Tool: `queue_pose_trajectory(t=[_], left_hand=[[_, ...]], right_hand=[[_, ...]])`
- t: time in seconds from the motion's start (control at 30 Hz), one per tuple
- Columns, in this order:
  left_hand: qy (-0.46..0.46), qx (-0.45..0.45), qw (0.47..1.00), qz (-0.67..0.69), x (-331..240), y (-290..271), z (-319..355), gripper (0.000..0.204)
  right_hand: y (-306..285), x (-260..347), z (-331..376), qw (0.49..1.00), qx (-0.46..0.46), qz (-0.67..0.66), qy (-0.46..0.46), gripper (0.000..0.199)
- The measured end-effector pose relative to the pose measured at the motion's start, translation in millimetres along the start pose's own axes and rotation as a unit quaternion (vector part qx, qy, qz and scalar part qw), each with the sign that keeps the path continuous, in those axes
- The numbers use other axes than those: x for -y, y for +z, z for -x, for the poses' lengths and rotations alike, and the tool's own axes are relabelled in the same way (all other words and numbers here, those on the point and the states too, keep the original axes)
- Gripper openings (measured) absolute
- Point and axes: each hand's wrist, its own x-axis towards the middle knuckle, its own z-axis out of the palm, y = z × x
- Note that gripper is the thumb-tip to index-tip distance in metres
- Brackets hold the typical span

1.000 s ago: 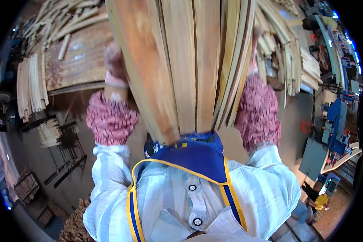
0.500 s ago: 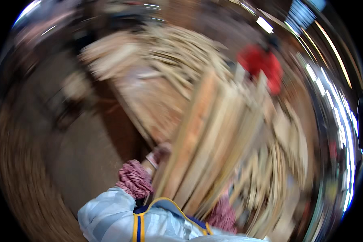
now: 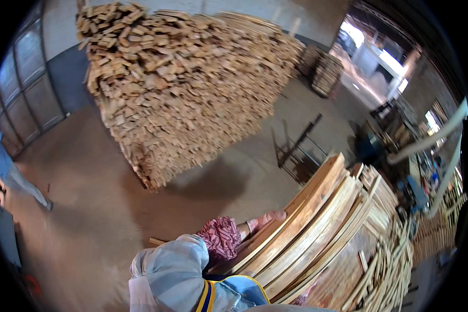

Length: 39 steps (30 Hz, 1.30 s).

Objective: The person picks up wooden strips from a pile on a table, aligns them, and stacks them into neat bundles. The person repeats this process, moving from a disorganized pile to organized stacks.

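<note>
A bundle of long rough wooden boards [image 3: 309, 213] rests against my front, slanting away to the upper right. My left hand [image 3: 269, 219], in a pale pinkish glove with a pink patterned sleeve cuff [image 3: 222, 238] behind it, is closed round the left edge of the bundle. A sliver of pink cloth shows low beside the boards' right side; my right hand itself is hidden there.
A tall stack of wood pieces [image 3: 187, 88] stands ahead. Near my right lies a table [image 3: 330, 283] bearing loose thin wood strips [image 3: 385, 275]. A dark metal frame [image 3: 299, 145] stands beyond the boards. Another person [image 3: 10, 166] is at the far left.
My view has swung round from the worktable and the red-clad person to the wood stack. The boards have come along with me, my left hand still at their left edge.
</note>
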Motion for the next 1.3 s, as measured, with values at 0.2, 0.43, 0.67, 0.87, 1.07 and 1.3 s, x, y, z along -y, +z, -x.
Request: queue_pose_trajectory(t=[0.2,0.43,0.67,0.87,1.07,1.3], left_hand=[[0.094,-0.106,0.99,-0.007,-188.4,-62.5,1.3,0.063],[0.378,-0.009,0.926,-0.001,-425.3,-112.5,-11.5,0.06],[0.448,-0.054,0.883,-0.127,-674.7,-166.4,46.0,0.051],[0.457,-0.35,0.731,-0.366,-824.2,-166.2,155.8,0.063],[0.296,-0.604,0.497,-0.548,-890.2,-109.1,284.6,0.076],[0.173,-0.641,0.43,-0.612,-870.5,-106.4,309.8,0.087]], right_hand=[[62.6,63.4,-72.9,0.991,0.117,0.05,-0.047,0.067],[157.8,159.6,-165.5,0.969,0.197,0.092,-0.114,0.067],[340.5,337.1,-240.8,0.847,0.353,0.077,-0.39,0.067],[536.3,534.1,-245.1,0.64,0.358,-0.003,-0.68,0.067],[710.2,652.8,-175.4,0.513,0.335,-0.096,-0.784,0.067],[744.3,659.5,-182.6,0.512,0.284,-0.097,-0.805,0.067]])
